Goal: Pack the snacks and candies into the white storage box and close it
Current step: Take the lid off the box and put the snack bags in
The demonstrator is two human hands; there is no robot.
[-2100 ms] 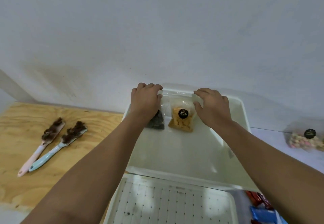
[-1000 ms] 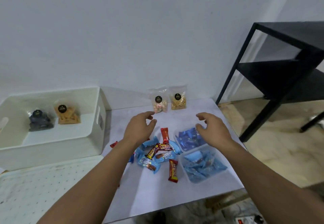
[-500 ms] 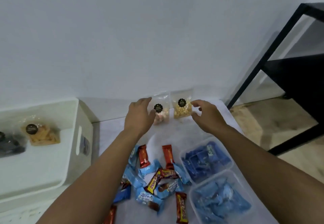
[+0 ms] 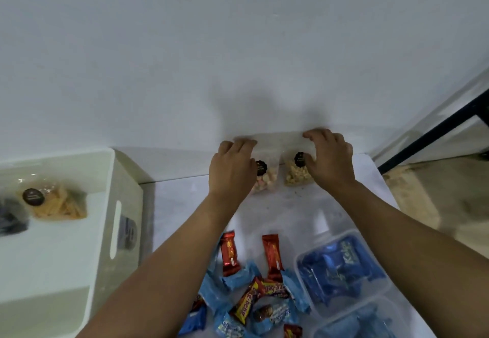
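White tabletop (image 4: 185, 205): our left hand (image 4: 230, 169) now grasps the pink snack bag (image 4: 267, 177), our right hand (image 4: 330, 159) the yellow snack bag (image 4: 295, 172); the white storage box (image 4: 124, 179) comes next.

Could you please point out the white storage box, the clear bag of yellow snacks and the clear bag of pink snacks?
White plastic storage box (image 4: 126, 205), head view: its right side wall.
Clear bag of yellow snacks (image 4: 296, 173), head view: the yellow contents.
Clear bag of pink snacks (image 4: 267, 180), head view: the pink contents.
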